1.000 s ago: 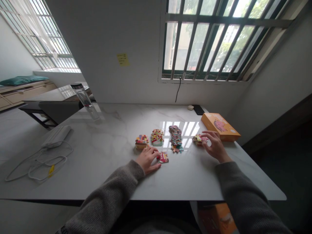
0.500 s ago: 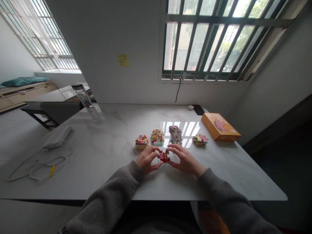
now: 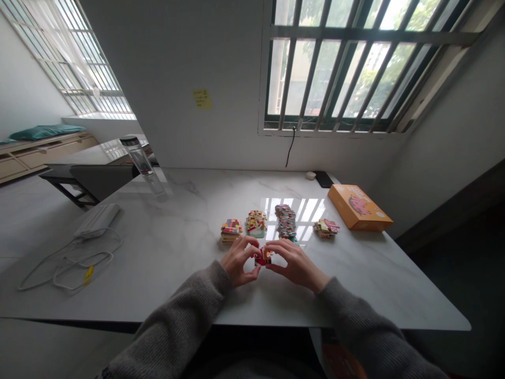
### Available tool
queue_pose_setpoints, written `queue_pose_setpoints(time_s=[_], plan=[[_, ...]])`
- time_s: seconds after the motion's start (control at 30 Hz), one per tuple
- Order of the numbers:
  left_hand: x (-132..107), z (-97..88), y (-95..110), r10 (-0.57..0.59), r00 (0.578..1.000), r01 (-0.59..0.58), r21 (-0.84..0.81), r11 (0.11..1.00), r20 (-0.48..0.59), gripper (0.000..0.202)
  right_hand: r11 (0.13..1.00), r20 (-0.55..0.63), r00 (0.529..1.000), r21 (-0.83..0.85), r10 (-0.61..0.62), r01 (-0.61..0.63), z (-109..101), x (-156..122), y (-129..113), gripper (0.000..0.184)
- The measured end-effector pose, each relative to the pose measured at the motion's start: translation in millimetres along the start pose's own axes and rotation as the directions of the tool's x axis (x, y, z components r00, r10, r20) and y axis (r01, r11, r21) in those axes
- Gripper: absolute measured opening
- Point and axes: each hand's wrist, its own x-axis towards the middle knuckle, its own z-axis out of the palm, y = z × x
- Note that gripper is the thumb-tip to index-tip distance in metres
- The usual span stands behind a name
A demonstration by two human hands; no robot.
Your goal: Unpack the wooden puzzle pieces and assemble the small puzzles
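Between my two hands is a small red puzzle piece (image 3: pixel 262 258) with white, yellow and dark patches; the fingers partly cover it. My left hand (image 3: pixel 240 261) pinches its left side between thumb and fingers. On the right side, my right hand (image 3: pixel 295 261) holds it in the same way. Just beyond the hands stand a stack of puzzle pieces (image 3: pixel 231 230), a second stack of red and yellow pieces (image 3: pixel 256 223), and a long leaning row of pieces (image 3: pixel 286 221). Farther right lies a smaller pile of pieces (image 3: pixel 326 228).
An orange box (image 3: pixel 360 208) lies at the right edge of the marble-look table (image 3: pixel 189 231). Behind it are a black phone (image 3: pixel 324 179) and a small white case (image 3: pixel 311 176). At the left stand a clear bottle (image 3: pixel 138 157) and a white power strip with cable (image 3: pixel 97 221).
My right hand has moved slightly left, nearer my left hand, and its fingers cover more of the puzzle piece. The whole view has shifted a little.
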Motion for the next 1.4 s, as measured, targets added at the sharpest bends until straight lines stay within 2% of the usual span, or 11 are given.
queue_pose_setpoints(time_s=[0.13, 0.23, 0.37, 0.53, 0.67, 0.93, 1.07, 1.2, 1.3, 1.4], plan=[[1, -6.0, -1, 0.017, 0.999, -0.016, 0.016, 1.000, -0.028, 0.027, 1.000, -0.002, 1.000, 0.019, -0.004, 0.004, 0, 2, -4, 0.041], [6, -19.2, -10, -0.036, 0.993, 0.040, 0.031, 0.999, -0.112, 0.026, 0.999, -0.034, 0.999, 0.044, 0.023, -0.022, -1, 2, -7, 0.046], [13, -40.2, -35, -0.182, 0.964, 0.189, 0.015, 0.982, -0.196, 0.022, 0.991, -0.029, 0.994, 0.078, 0.109, -0.106, 0, -1, -5, 0.046], [13, -51.2, -69, -0.200, 0.959, 0.220, 0.083, 0.972, -0.203, 0.017, 0.985, 0.014, 0.988, 0.079, 0.151, -0.152, 4, -5, 0, 0.047], [11, -52.3, -80, -0.220, 0.953, 0.242, 0.085, 0.967, -0.209, 0.015, 0.981, 0.049, 0.983, 0.069, 0.177, -0.180, 6, -7, 5, 0.048], [9, -51.3, -84, -0.251, 0.951, 0.269, 0.085, 0.959, -0.179, 0.013, 0.982, 0.043, 0.985, 0.075, 0.168, -0.171, 9, -9, 7, 0.046], [6, -50.0, -87, -0.266, 0.952, 0.284, 0.105, 0.953, -0.153, 0.013, 0.982, 0.000, 0.984, 0.064, 0.180, -0.179, 9, -8, 7, 0.038], [4, -51.8, -90, -0.252, 0.960, 0.267, 0.122, 0.956, -0.127, 0.011, 0.982, 0.008, 0.985, 0.079, 0.170, -0.170, 8, -8, 7, 0.030], [5, -52.2, -84, -0.180, 0.966, 0.208, 0.144, 0.968, -0.186, 0.017, 0.984, 0.023, 0.987, 0.079, 0.161, -0.162, 8, -8, 9, 0.027], [6, -43.5, -66, -0.073, 0.955, 0.140, 0.215, 0.967, -0.289, 0.018, 0.986, 0.081, 0.985, 0.052, 0.156, -0.160, 10, -9, 13, 0.032]])
